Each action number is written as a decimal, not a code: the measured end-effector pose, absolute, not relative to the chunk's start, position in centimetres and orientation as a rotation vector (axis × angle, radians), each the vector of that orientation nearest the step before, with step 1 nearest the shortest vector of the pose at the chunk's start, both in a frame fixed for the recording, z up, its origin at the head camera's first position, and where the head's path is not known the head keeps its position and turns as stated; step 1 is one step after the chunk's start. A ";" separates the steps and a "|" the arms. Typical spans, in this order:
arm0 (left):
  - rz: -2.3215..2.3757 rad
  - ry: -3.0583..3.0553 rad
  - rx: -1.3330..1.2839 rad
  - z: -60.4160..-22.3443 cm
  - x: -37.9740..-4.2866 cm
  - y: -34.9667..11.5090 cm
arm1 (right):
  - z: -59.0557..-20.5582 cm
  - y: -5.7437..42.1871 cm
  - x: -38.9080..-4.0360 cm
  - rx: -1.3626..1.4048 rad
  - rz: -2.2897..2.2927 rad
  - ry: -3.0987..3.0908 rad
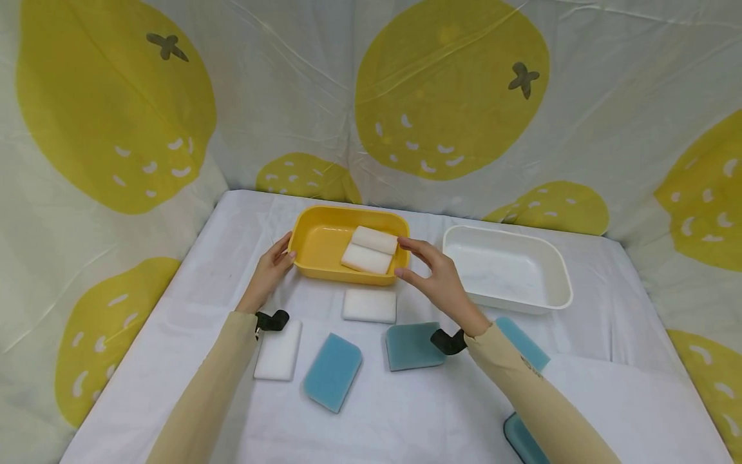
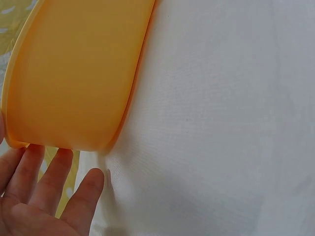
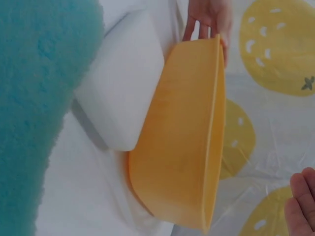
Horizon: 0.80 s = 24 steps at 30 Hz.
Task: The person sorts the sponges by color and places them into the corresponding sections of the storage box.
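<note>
A yellow basin (image 1: 315, 254) stands at the back of the table, with two white sponges (image 1: 373, 240) overlapping in its right half. My left hand (image 1: 268, 270) holds its left end, thumb at the rim and fingers against the outer wall (image 2: 74, 98). Over the basin's right end is my right hand (image 1: 435, 277), fingers and thumb spread apart with nothing between them. In the right wrist view, the fingers (image 3: 302, 199) of that hand appear apart from the basin wall (image 3: 172, 128). Another white sponge (image 1: 370, 306) lies just in front of the basin.
A white basin (image 1: 504, 267) stands to the right. Nearer me lie a white sponge (image 1: 278, 351), a blue sponge (image 1: 333, 372) and a teal sponge (image 1: 413, 347). Two more blue sponges (image 1: 524, 341) (image 1: 524, 441) are partly hidden by my right arm. Lemon-print cloth walls surround the table.
</note>
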<state>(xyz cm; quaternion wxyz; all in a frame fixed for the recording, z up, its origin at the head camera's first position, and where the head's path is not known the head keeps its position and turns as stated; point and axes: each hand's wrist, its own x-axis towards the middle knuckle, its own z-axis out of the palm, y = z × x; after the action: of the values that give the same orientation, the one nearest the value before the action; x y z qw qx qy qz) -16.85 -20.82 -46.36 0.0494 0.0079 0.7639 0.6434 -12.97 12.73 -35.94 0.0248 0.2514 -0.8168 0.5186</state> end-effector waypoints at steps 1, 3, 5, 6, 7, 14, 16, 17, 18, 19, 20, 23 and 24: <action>1.964 2.324 0.026 -46.3 -16.8 -20.8 | -36.1 12.8 -12.8 0.780 1.612 -2.529; 1.970 2.311 0.025 -45.9 -16.7 -20.7 | -36.4 12.8 -12.6 0.788 1.624 -2.531; 1.978 2.307 0.033 -45.9 -16.6 -20.7 | -37.6 13.1 -12.7 0.789 1.643 -2.530; 1.981 2.306 0.036 -45.9 -16.6 -20.7 | -38.2 13.2 -12.8 0.793 1.650 -2.528; 1.984 2.305 0.039 -45.9 -16.5 -20.7 | -38.8 13.3 -12.9 0.794 1.649 -2.535; 1.989 2.317 0.039 -46.3 -16.7 -20.8 | -41.5 13.5 -12.5 0.826 1.602 -2.568; 1.978 2.323 0.028 -46.3 -16.7 -20.8 | -41.9 13.5 -12.2 0.845 1.591 -2.573; 1.973 2.325 0.024 -46.3 -16.7 -20.8 | -42.1 13.5 -12.1 0.854 1.589 -2.576; 1.971 2.327 0.017 -46.3 -16.7 -20.7 | -42.3 13.4 -12.0 0.862 1.592 -2.579; 1.970 2.328 0.009 -46.2 -16.7 -20.7 | -42.5 13.4 -11.9 0.866 1.597 -2.583; 1.966 2.333 0.015 -46.2 -16.7 -20.7 | -42.7 13.3 -11.7 0.870 1.601 -2.588; 1.970 2.334 0.026 -46.2 -16.6 -20.7 | -43.3 13.2 -11.5 0.871 1.625 -2.593; 1.974 2.332 0.030 -46.3 -16.6 -20.8 | -43.4 13.1 -11.4 0.871 1.634 -2.592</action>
<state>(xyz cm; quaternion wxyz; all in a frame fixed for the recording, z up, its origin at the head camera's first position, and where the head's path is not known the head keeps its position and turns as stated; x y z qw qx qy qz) -16.62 -20.76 -46.25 0.0429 0.0097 0.7626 0.6454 -11.36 13.10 -43.43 -0.0221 0.2734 -0.8135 0.5128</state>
